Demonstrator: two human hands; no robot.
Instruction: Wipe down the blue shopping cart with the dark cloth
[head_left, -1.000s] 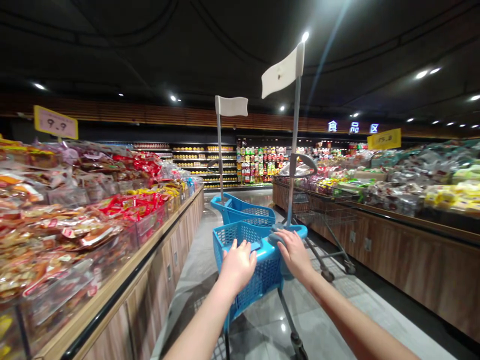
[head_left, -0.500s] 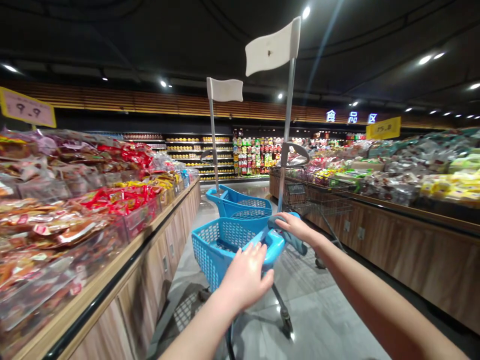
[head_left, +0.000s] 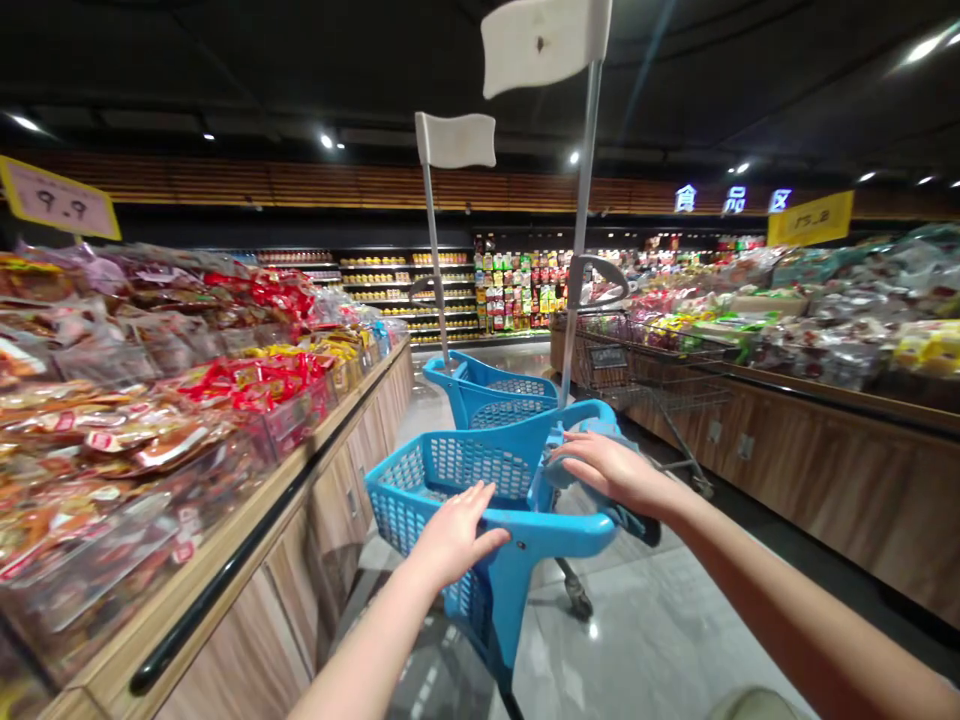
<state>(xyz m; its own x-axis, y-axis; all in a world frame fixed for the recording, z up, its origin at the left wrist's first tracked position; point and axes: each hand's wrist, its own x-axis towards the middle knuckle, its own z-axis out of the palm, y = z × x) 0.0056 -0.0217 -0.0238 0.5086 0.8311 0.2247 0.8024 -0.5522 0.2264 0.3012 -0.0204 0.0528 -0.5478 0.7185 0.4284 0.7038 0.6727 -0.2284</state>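
A small blue plastic shopping cart [head_left: 450, 470] stands in the aisle right in front of me, with a tall pole and white flag [head_left: 544, 40] rising from it. My left hand [head_left: 454, 535] rests on the cart's blue rear rim, fingers curled over it. My right hand [head_left: 611, 468] lies on the grey handle [head_left: 634, 520] at the cart's right side, fingers bent over it. A second blue cart [head_left: 487, 385] with its own white flag [head_left: 456, 138] sits nested just ahead.
A wooden display counter [head_left: 247, 560] piled with packaged snacks runs along the left. Another counter [head_left: 825, 450] with bagged goods lines the right, with a metal wire cart [head_left: 645, 360] parked against it. Stocked shelves [head_left: 517, 300] close the far end. Glossy tiled floor [head_left: 645, 640] lies between.
The cart has swung round to the left and come closer. My left hand moved from hovering to resting on the rim; my right hand stayed on the grey handle.
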